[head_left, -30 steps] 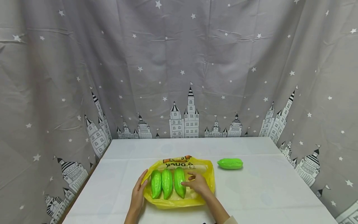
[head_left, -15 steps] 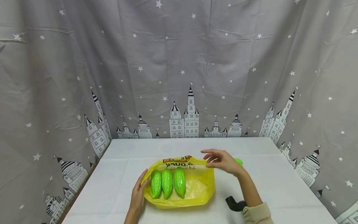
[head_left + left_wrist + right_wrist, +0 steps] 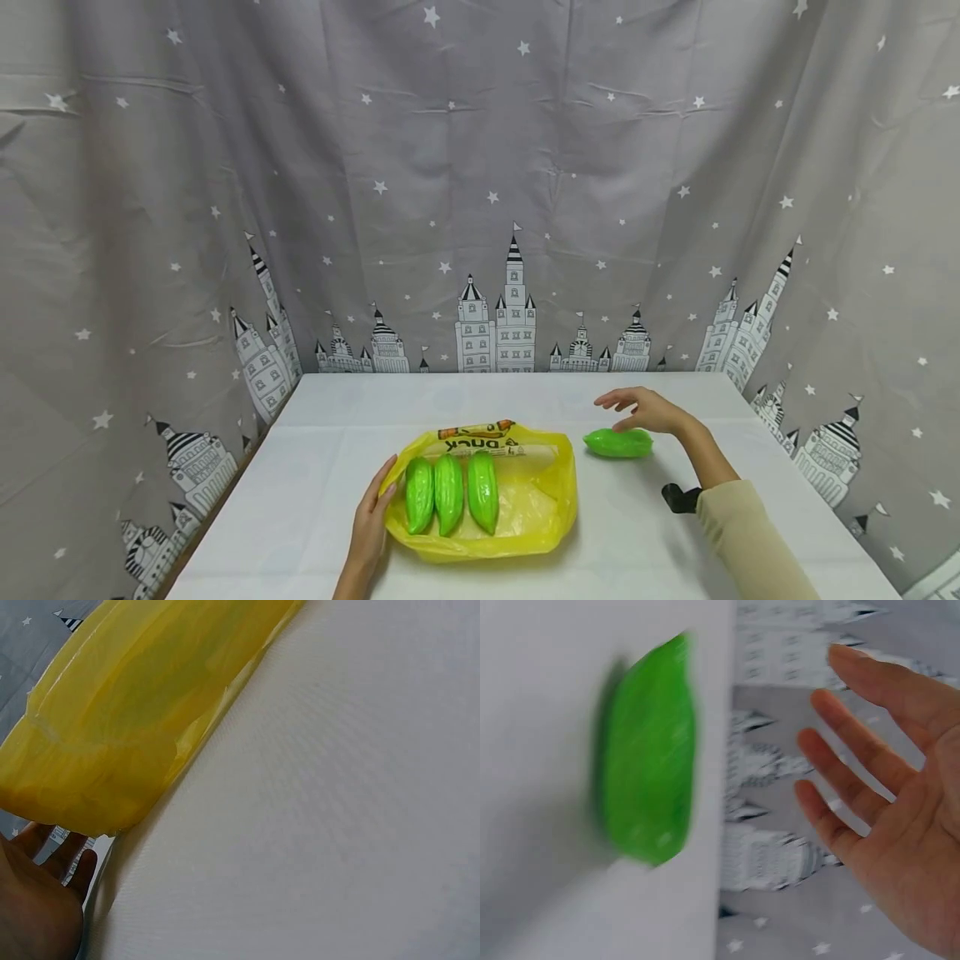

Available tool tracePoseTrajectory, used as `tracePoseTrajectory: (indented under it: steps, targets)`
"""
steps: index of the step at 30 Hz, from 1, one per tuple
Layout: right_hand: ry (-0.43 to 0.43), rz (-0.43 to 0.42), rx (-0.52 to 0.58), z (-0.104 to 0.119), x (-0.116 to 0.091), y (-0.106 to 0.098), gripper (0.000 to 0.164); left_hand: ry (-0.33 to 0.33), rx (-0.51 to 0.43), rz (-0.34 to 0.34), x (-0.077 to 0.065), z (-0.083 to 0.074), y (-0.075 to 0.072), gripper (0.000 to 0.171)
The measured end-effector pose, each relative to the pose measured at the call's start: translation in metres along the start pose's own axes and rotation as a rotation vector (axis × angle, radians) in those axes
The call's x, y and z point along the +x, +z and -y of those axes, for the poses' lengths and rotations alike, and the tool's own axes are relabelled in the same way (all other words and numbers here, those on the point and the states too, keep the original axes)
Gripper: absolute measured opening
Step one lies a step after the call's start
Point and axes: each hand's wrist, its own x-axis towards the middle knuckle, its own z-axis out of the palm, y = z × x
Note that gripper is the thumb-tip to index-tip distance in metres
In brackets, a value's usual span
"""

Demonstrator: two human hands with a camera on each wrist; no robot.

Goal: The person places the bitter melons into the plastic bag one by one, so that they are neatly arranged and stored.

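Note:
My left hand (image 3: 371, 508) rests against the left side of a yellow plastic bag (image 3: 555, 533), its fingers fairly straight. In the left wrist view, the bag's wall (image 3: 142, 712) rises just beyond the fingers (image 3: 79, 876). Inside the bag lie three bright green gourd-like vegetables, the left one (image 3: 419, 497), the middle one (image 3: 448, 495) and the right one (image 3: 483, 493). Another green gourd-like vegetable (image 3: 618, 444) lies on the table right of the bag. Over it hovers my right hand (image 3: 651, 412), fingers spread; the right wrist view shows a gap between hand and vegetable (image 3: 651, 754).
A white cloth covers the table (image 3: 300, 467). Behind and at both sides hangs a grey curtain (image 3: 420, 208) with stars and castles. A black wrist mount (image 3: 681, 498) sticks out beside the right sleeve (image 3: 750, 533).
My right hand has moved from inside the bag, out over its right rim, to above the lone green vegetable. The left hand and the bag have stayed in place.

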Motion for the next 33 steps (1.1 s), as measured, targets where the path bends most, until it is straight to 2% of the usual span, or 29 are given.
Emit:
tracePoseTrajectory:
  steps: [3,6,11,15,20,22,29,33]
  targets:
    - [0.082,0.086,-0.041,-0.016,0.001,0.003,0.049,-0.016,0.009,0.003,0.000,-0.001,0.000,0.048]
    - [0.150,0.131,-0.071,-0.028,0.001,0.008,0.053,-0.029,0.012,0.003,-0.001,-0.001,0.000,0.048]
    - [0.197,0.174,-0.101,-0.037,0.002,0.015,0.054,-0.048,0.015,0.001,-0.001,-0.001,-0.001,0.045]
    - [0.213,0.180,-0.086,-0.041,0.003,0.017,0.055,-0.038,-0.005,0.012,-0.004,-0.010,0.000,0.043]
    - [0.172,0.168,-0.061,-0.049,0.003,0.021,0.058,-0.029,0.015,0.014,-0.011,-0.030,0.002,0.043]
    - [0.170,0.153,-0.056,-0.051,0.002,0.023,0.060,-0.026,0.019,0.015,-0.012,-0.032,0.003,0.043]
    - [0.148,0.081,-0.061,-0.054,-0.004,0.030,0.061,0.005,0.001,0.006,-0.004,-0.004,0.000,0.044]
    - [0.137,0.048,-0.051,-0.055,-0.007,0.033,0.061,0.014,0.016,0.002,-0.003,-0.001,0.000,0.045]
